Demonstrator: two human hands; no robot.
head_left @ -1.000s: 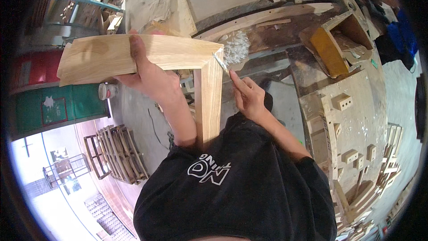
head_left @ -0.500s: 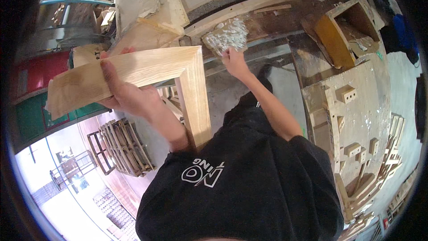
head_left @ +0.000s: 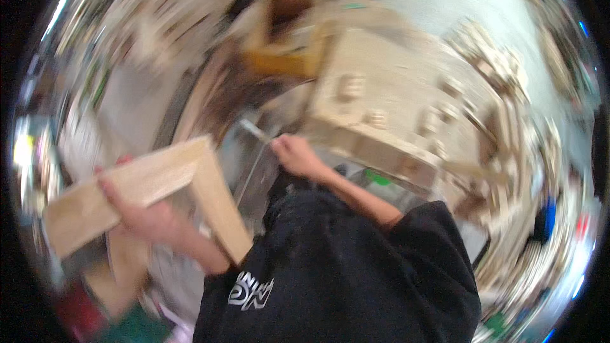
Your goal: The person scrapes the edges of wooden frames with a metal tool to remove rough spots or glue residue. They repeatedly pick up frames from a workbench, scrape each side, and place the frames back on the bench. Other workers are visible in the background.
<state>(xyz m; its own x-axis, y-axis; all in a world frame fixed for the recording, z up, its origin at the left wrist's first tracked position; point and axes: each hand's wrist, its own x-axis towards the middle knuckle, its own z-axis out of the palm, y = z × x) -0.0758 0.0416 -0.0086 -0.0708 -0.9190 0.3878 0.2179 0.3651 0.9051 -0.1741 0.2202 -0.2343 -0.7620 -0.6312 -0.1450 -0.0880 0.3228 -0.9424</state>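
My left hand [head_left: 143, 213] is wrapped round the long arm of an L-shaped wooden piece [head_left: 165, 171], pale and joined in a mitred corner. The shorter arm of that piece runs down beside my forearm toward my black shirt. My right hand [head_left: 297, 154] is closed on a thin stick with a whitish tip [head_left: 255, 129], which points up and to the left. Motion blur hides what exactly the stick is. Its tip is apart from the wooden piece.
Right of centre stands a wooden board [head_left: 394, 82] with several small wooden blocks [head_left: 351, 86] on it. An open yellowish wooden box [head_left: 279, 60] sits behind my right hand. Several loose wood pieces [head_left: 495, 63] lie at the far right. Much is smeared by motion.
My view has swung to the right, bringing the board with blocks to the middle. My right hand has left the white-smeared board, and the stick in it now shows. The left still holds the wooden piece.
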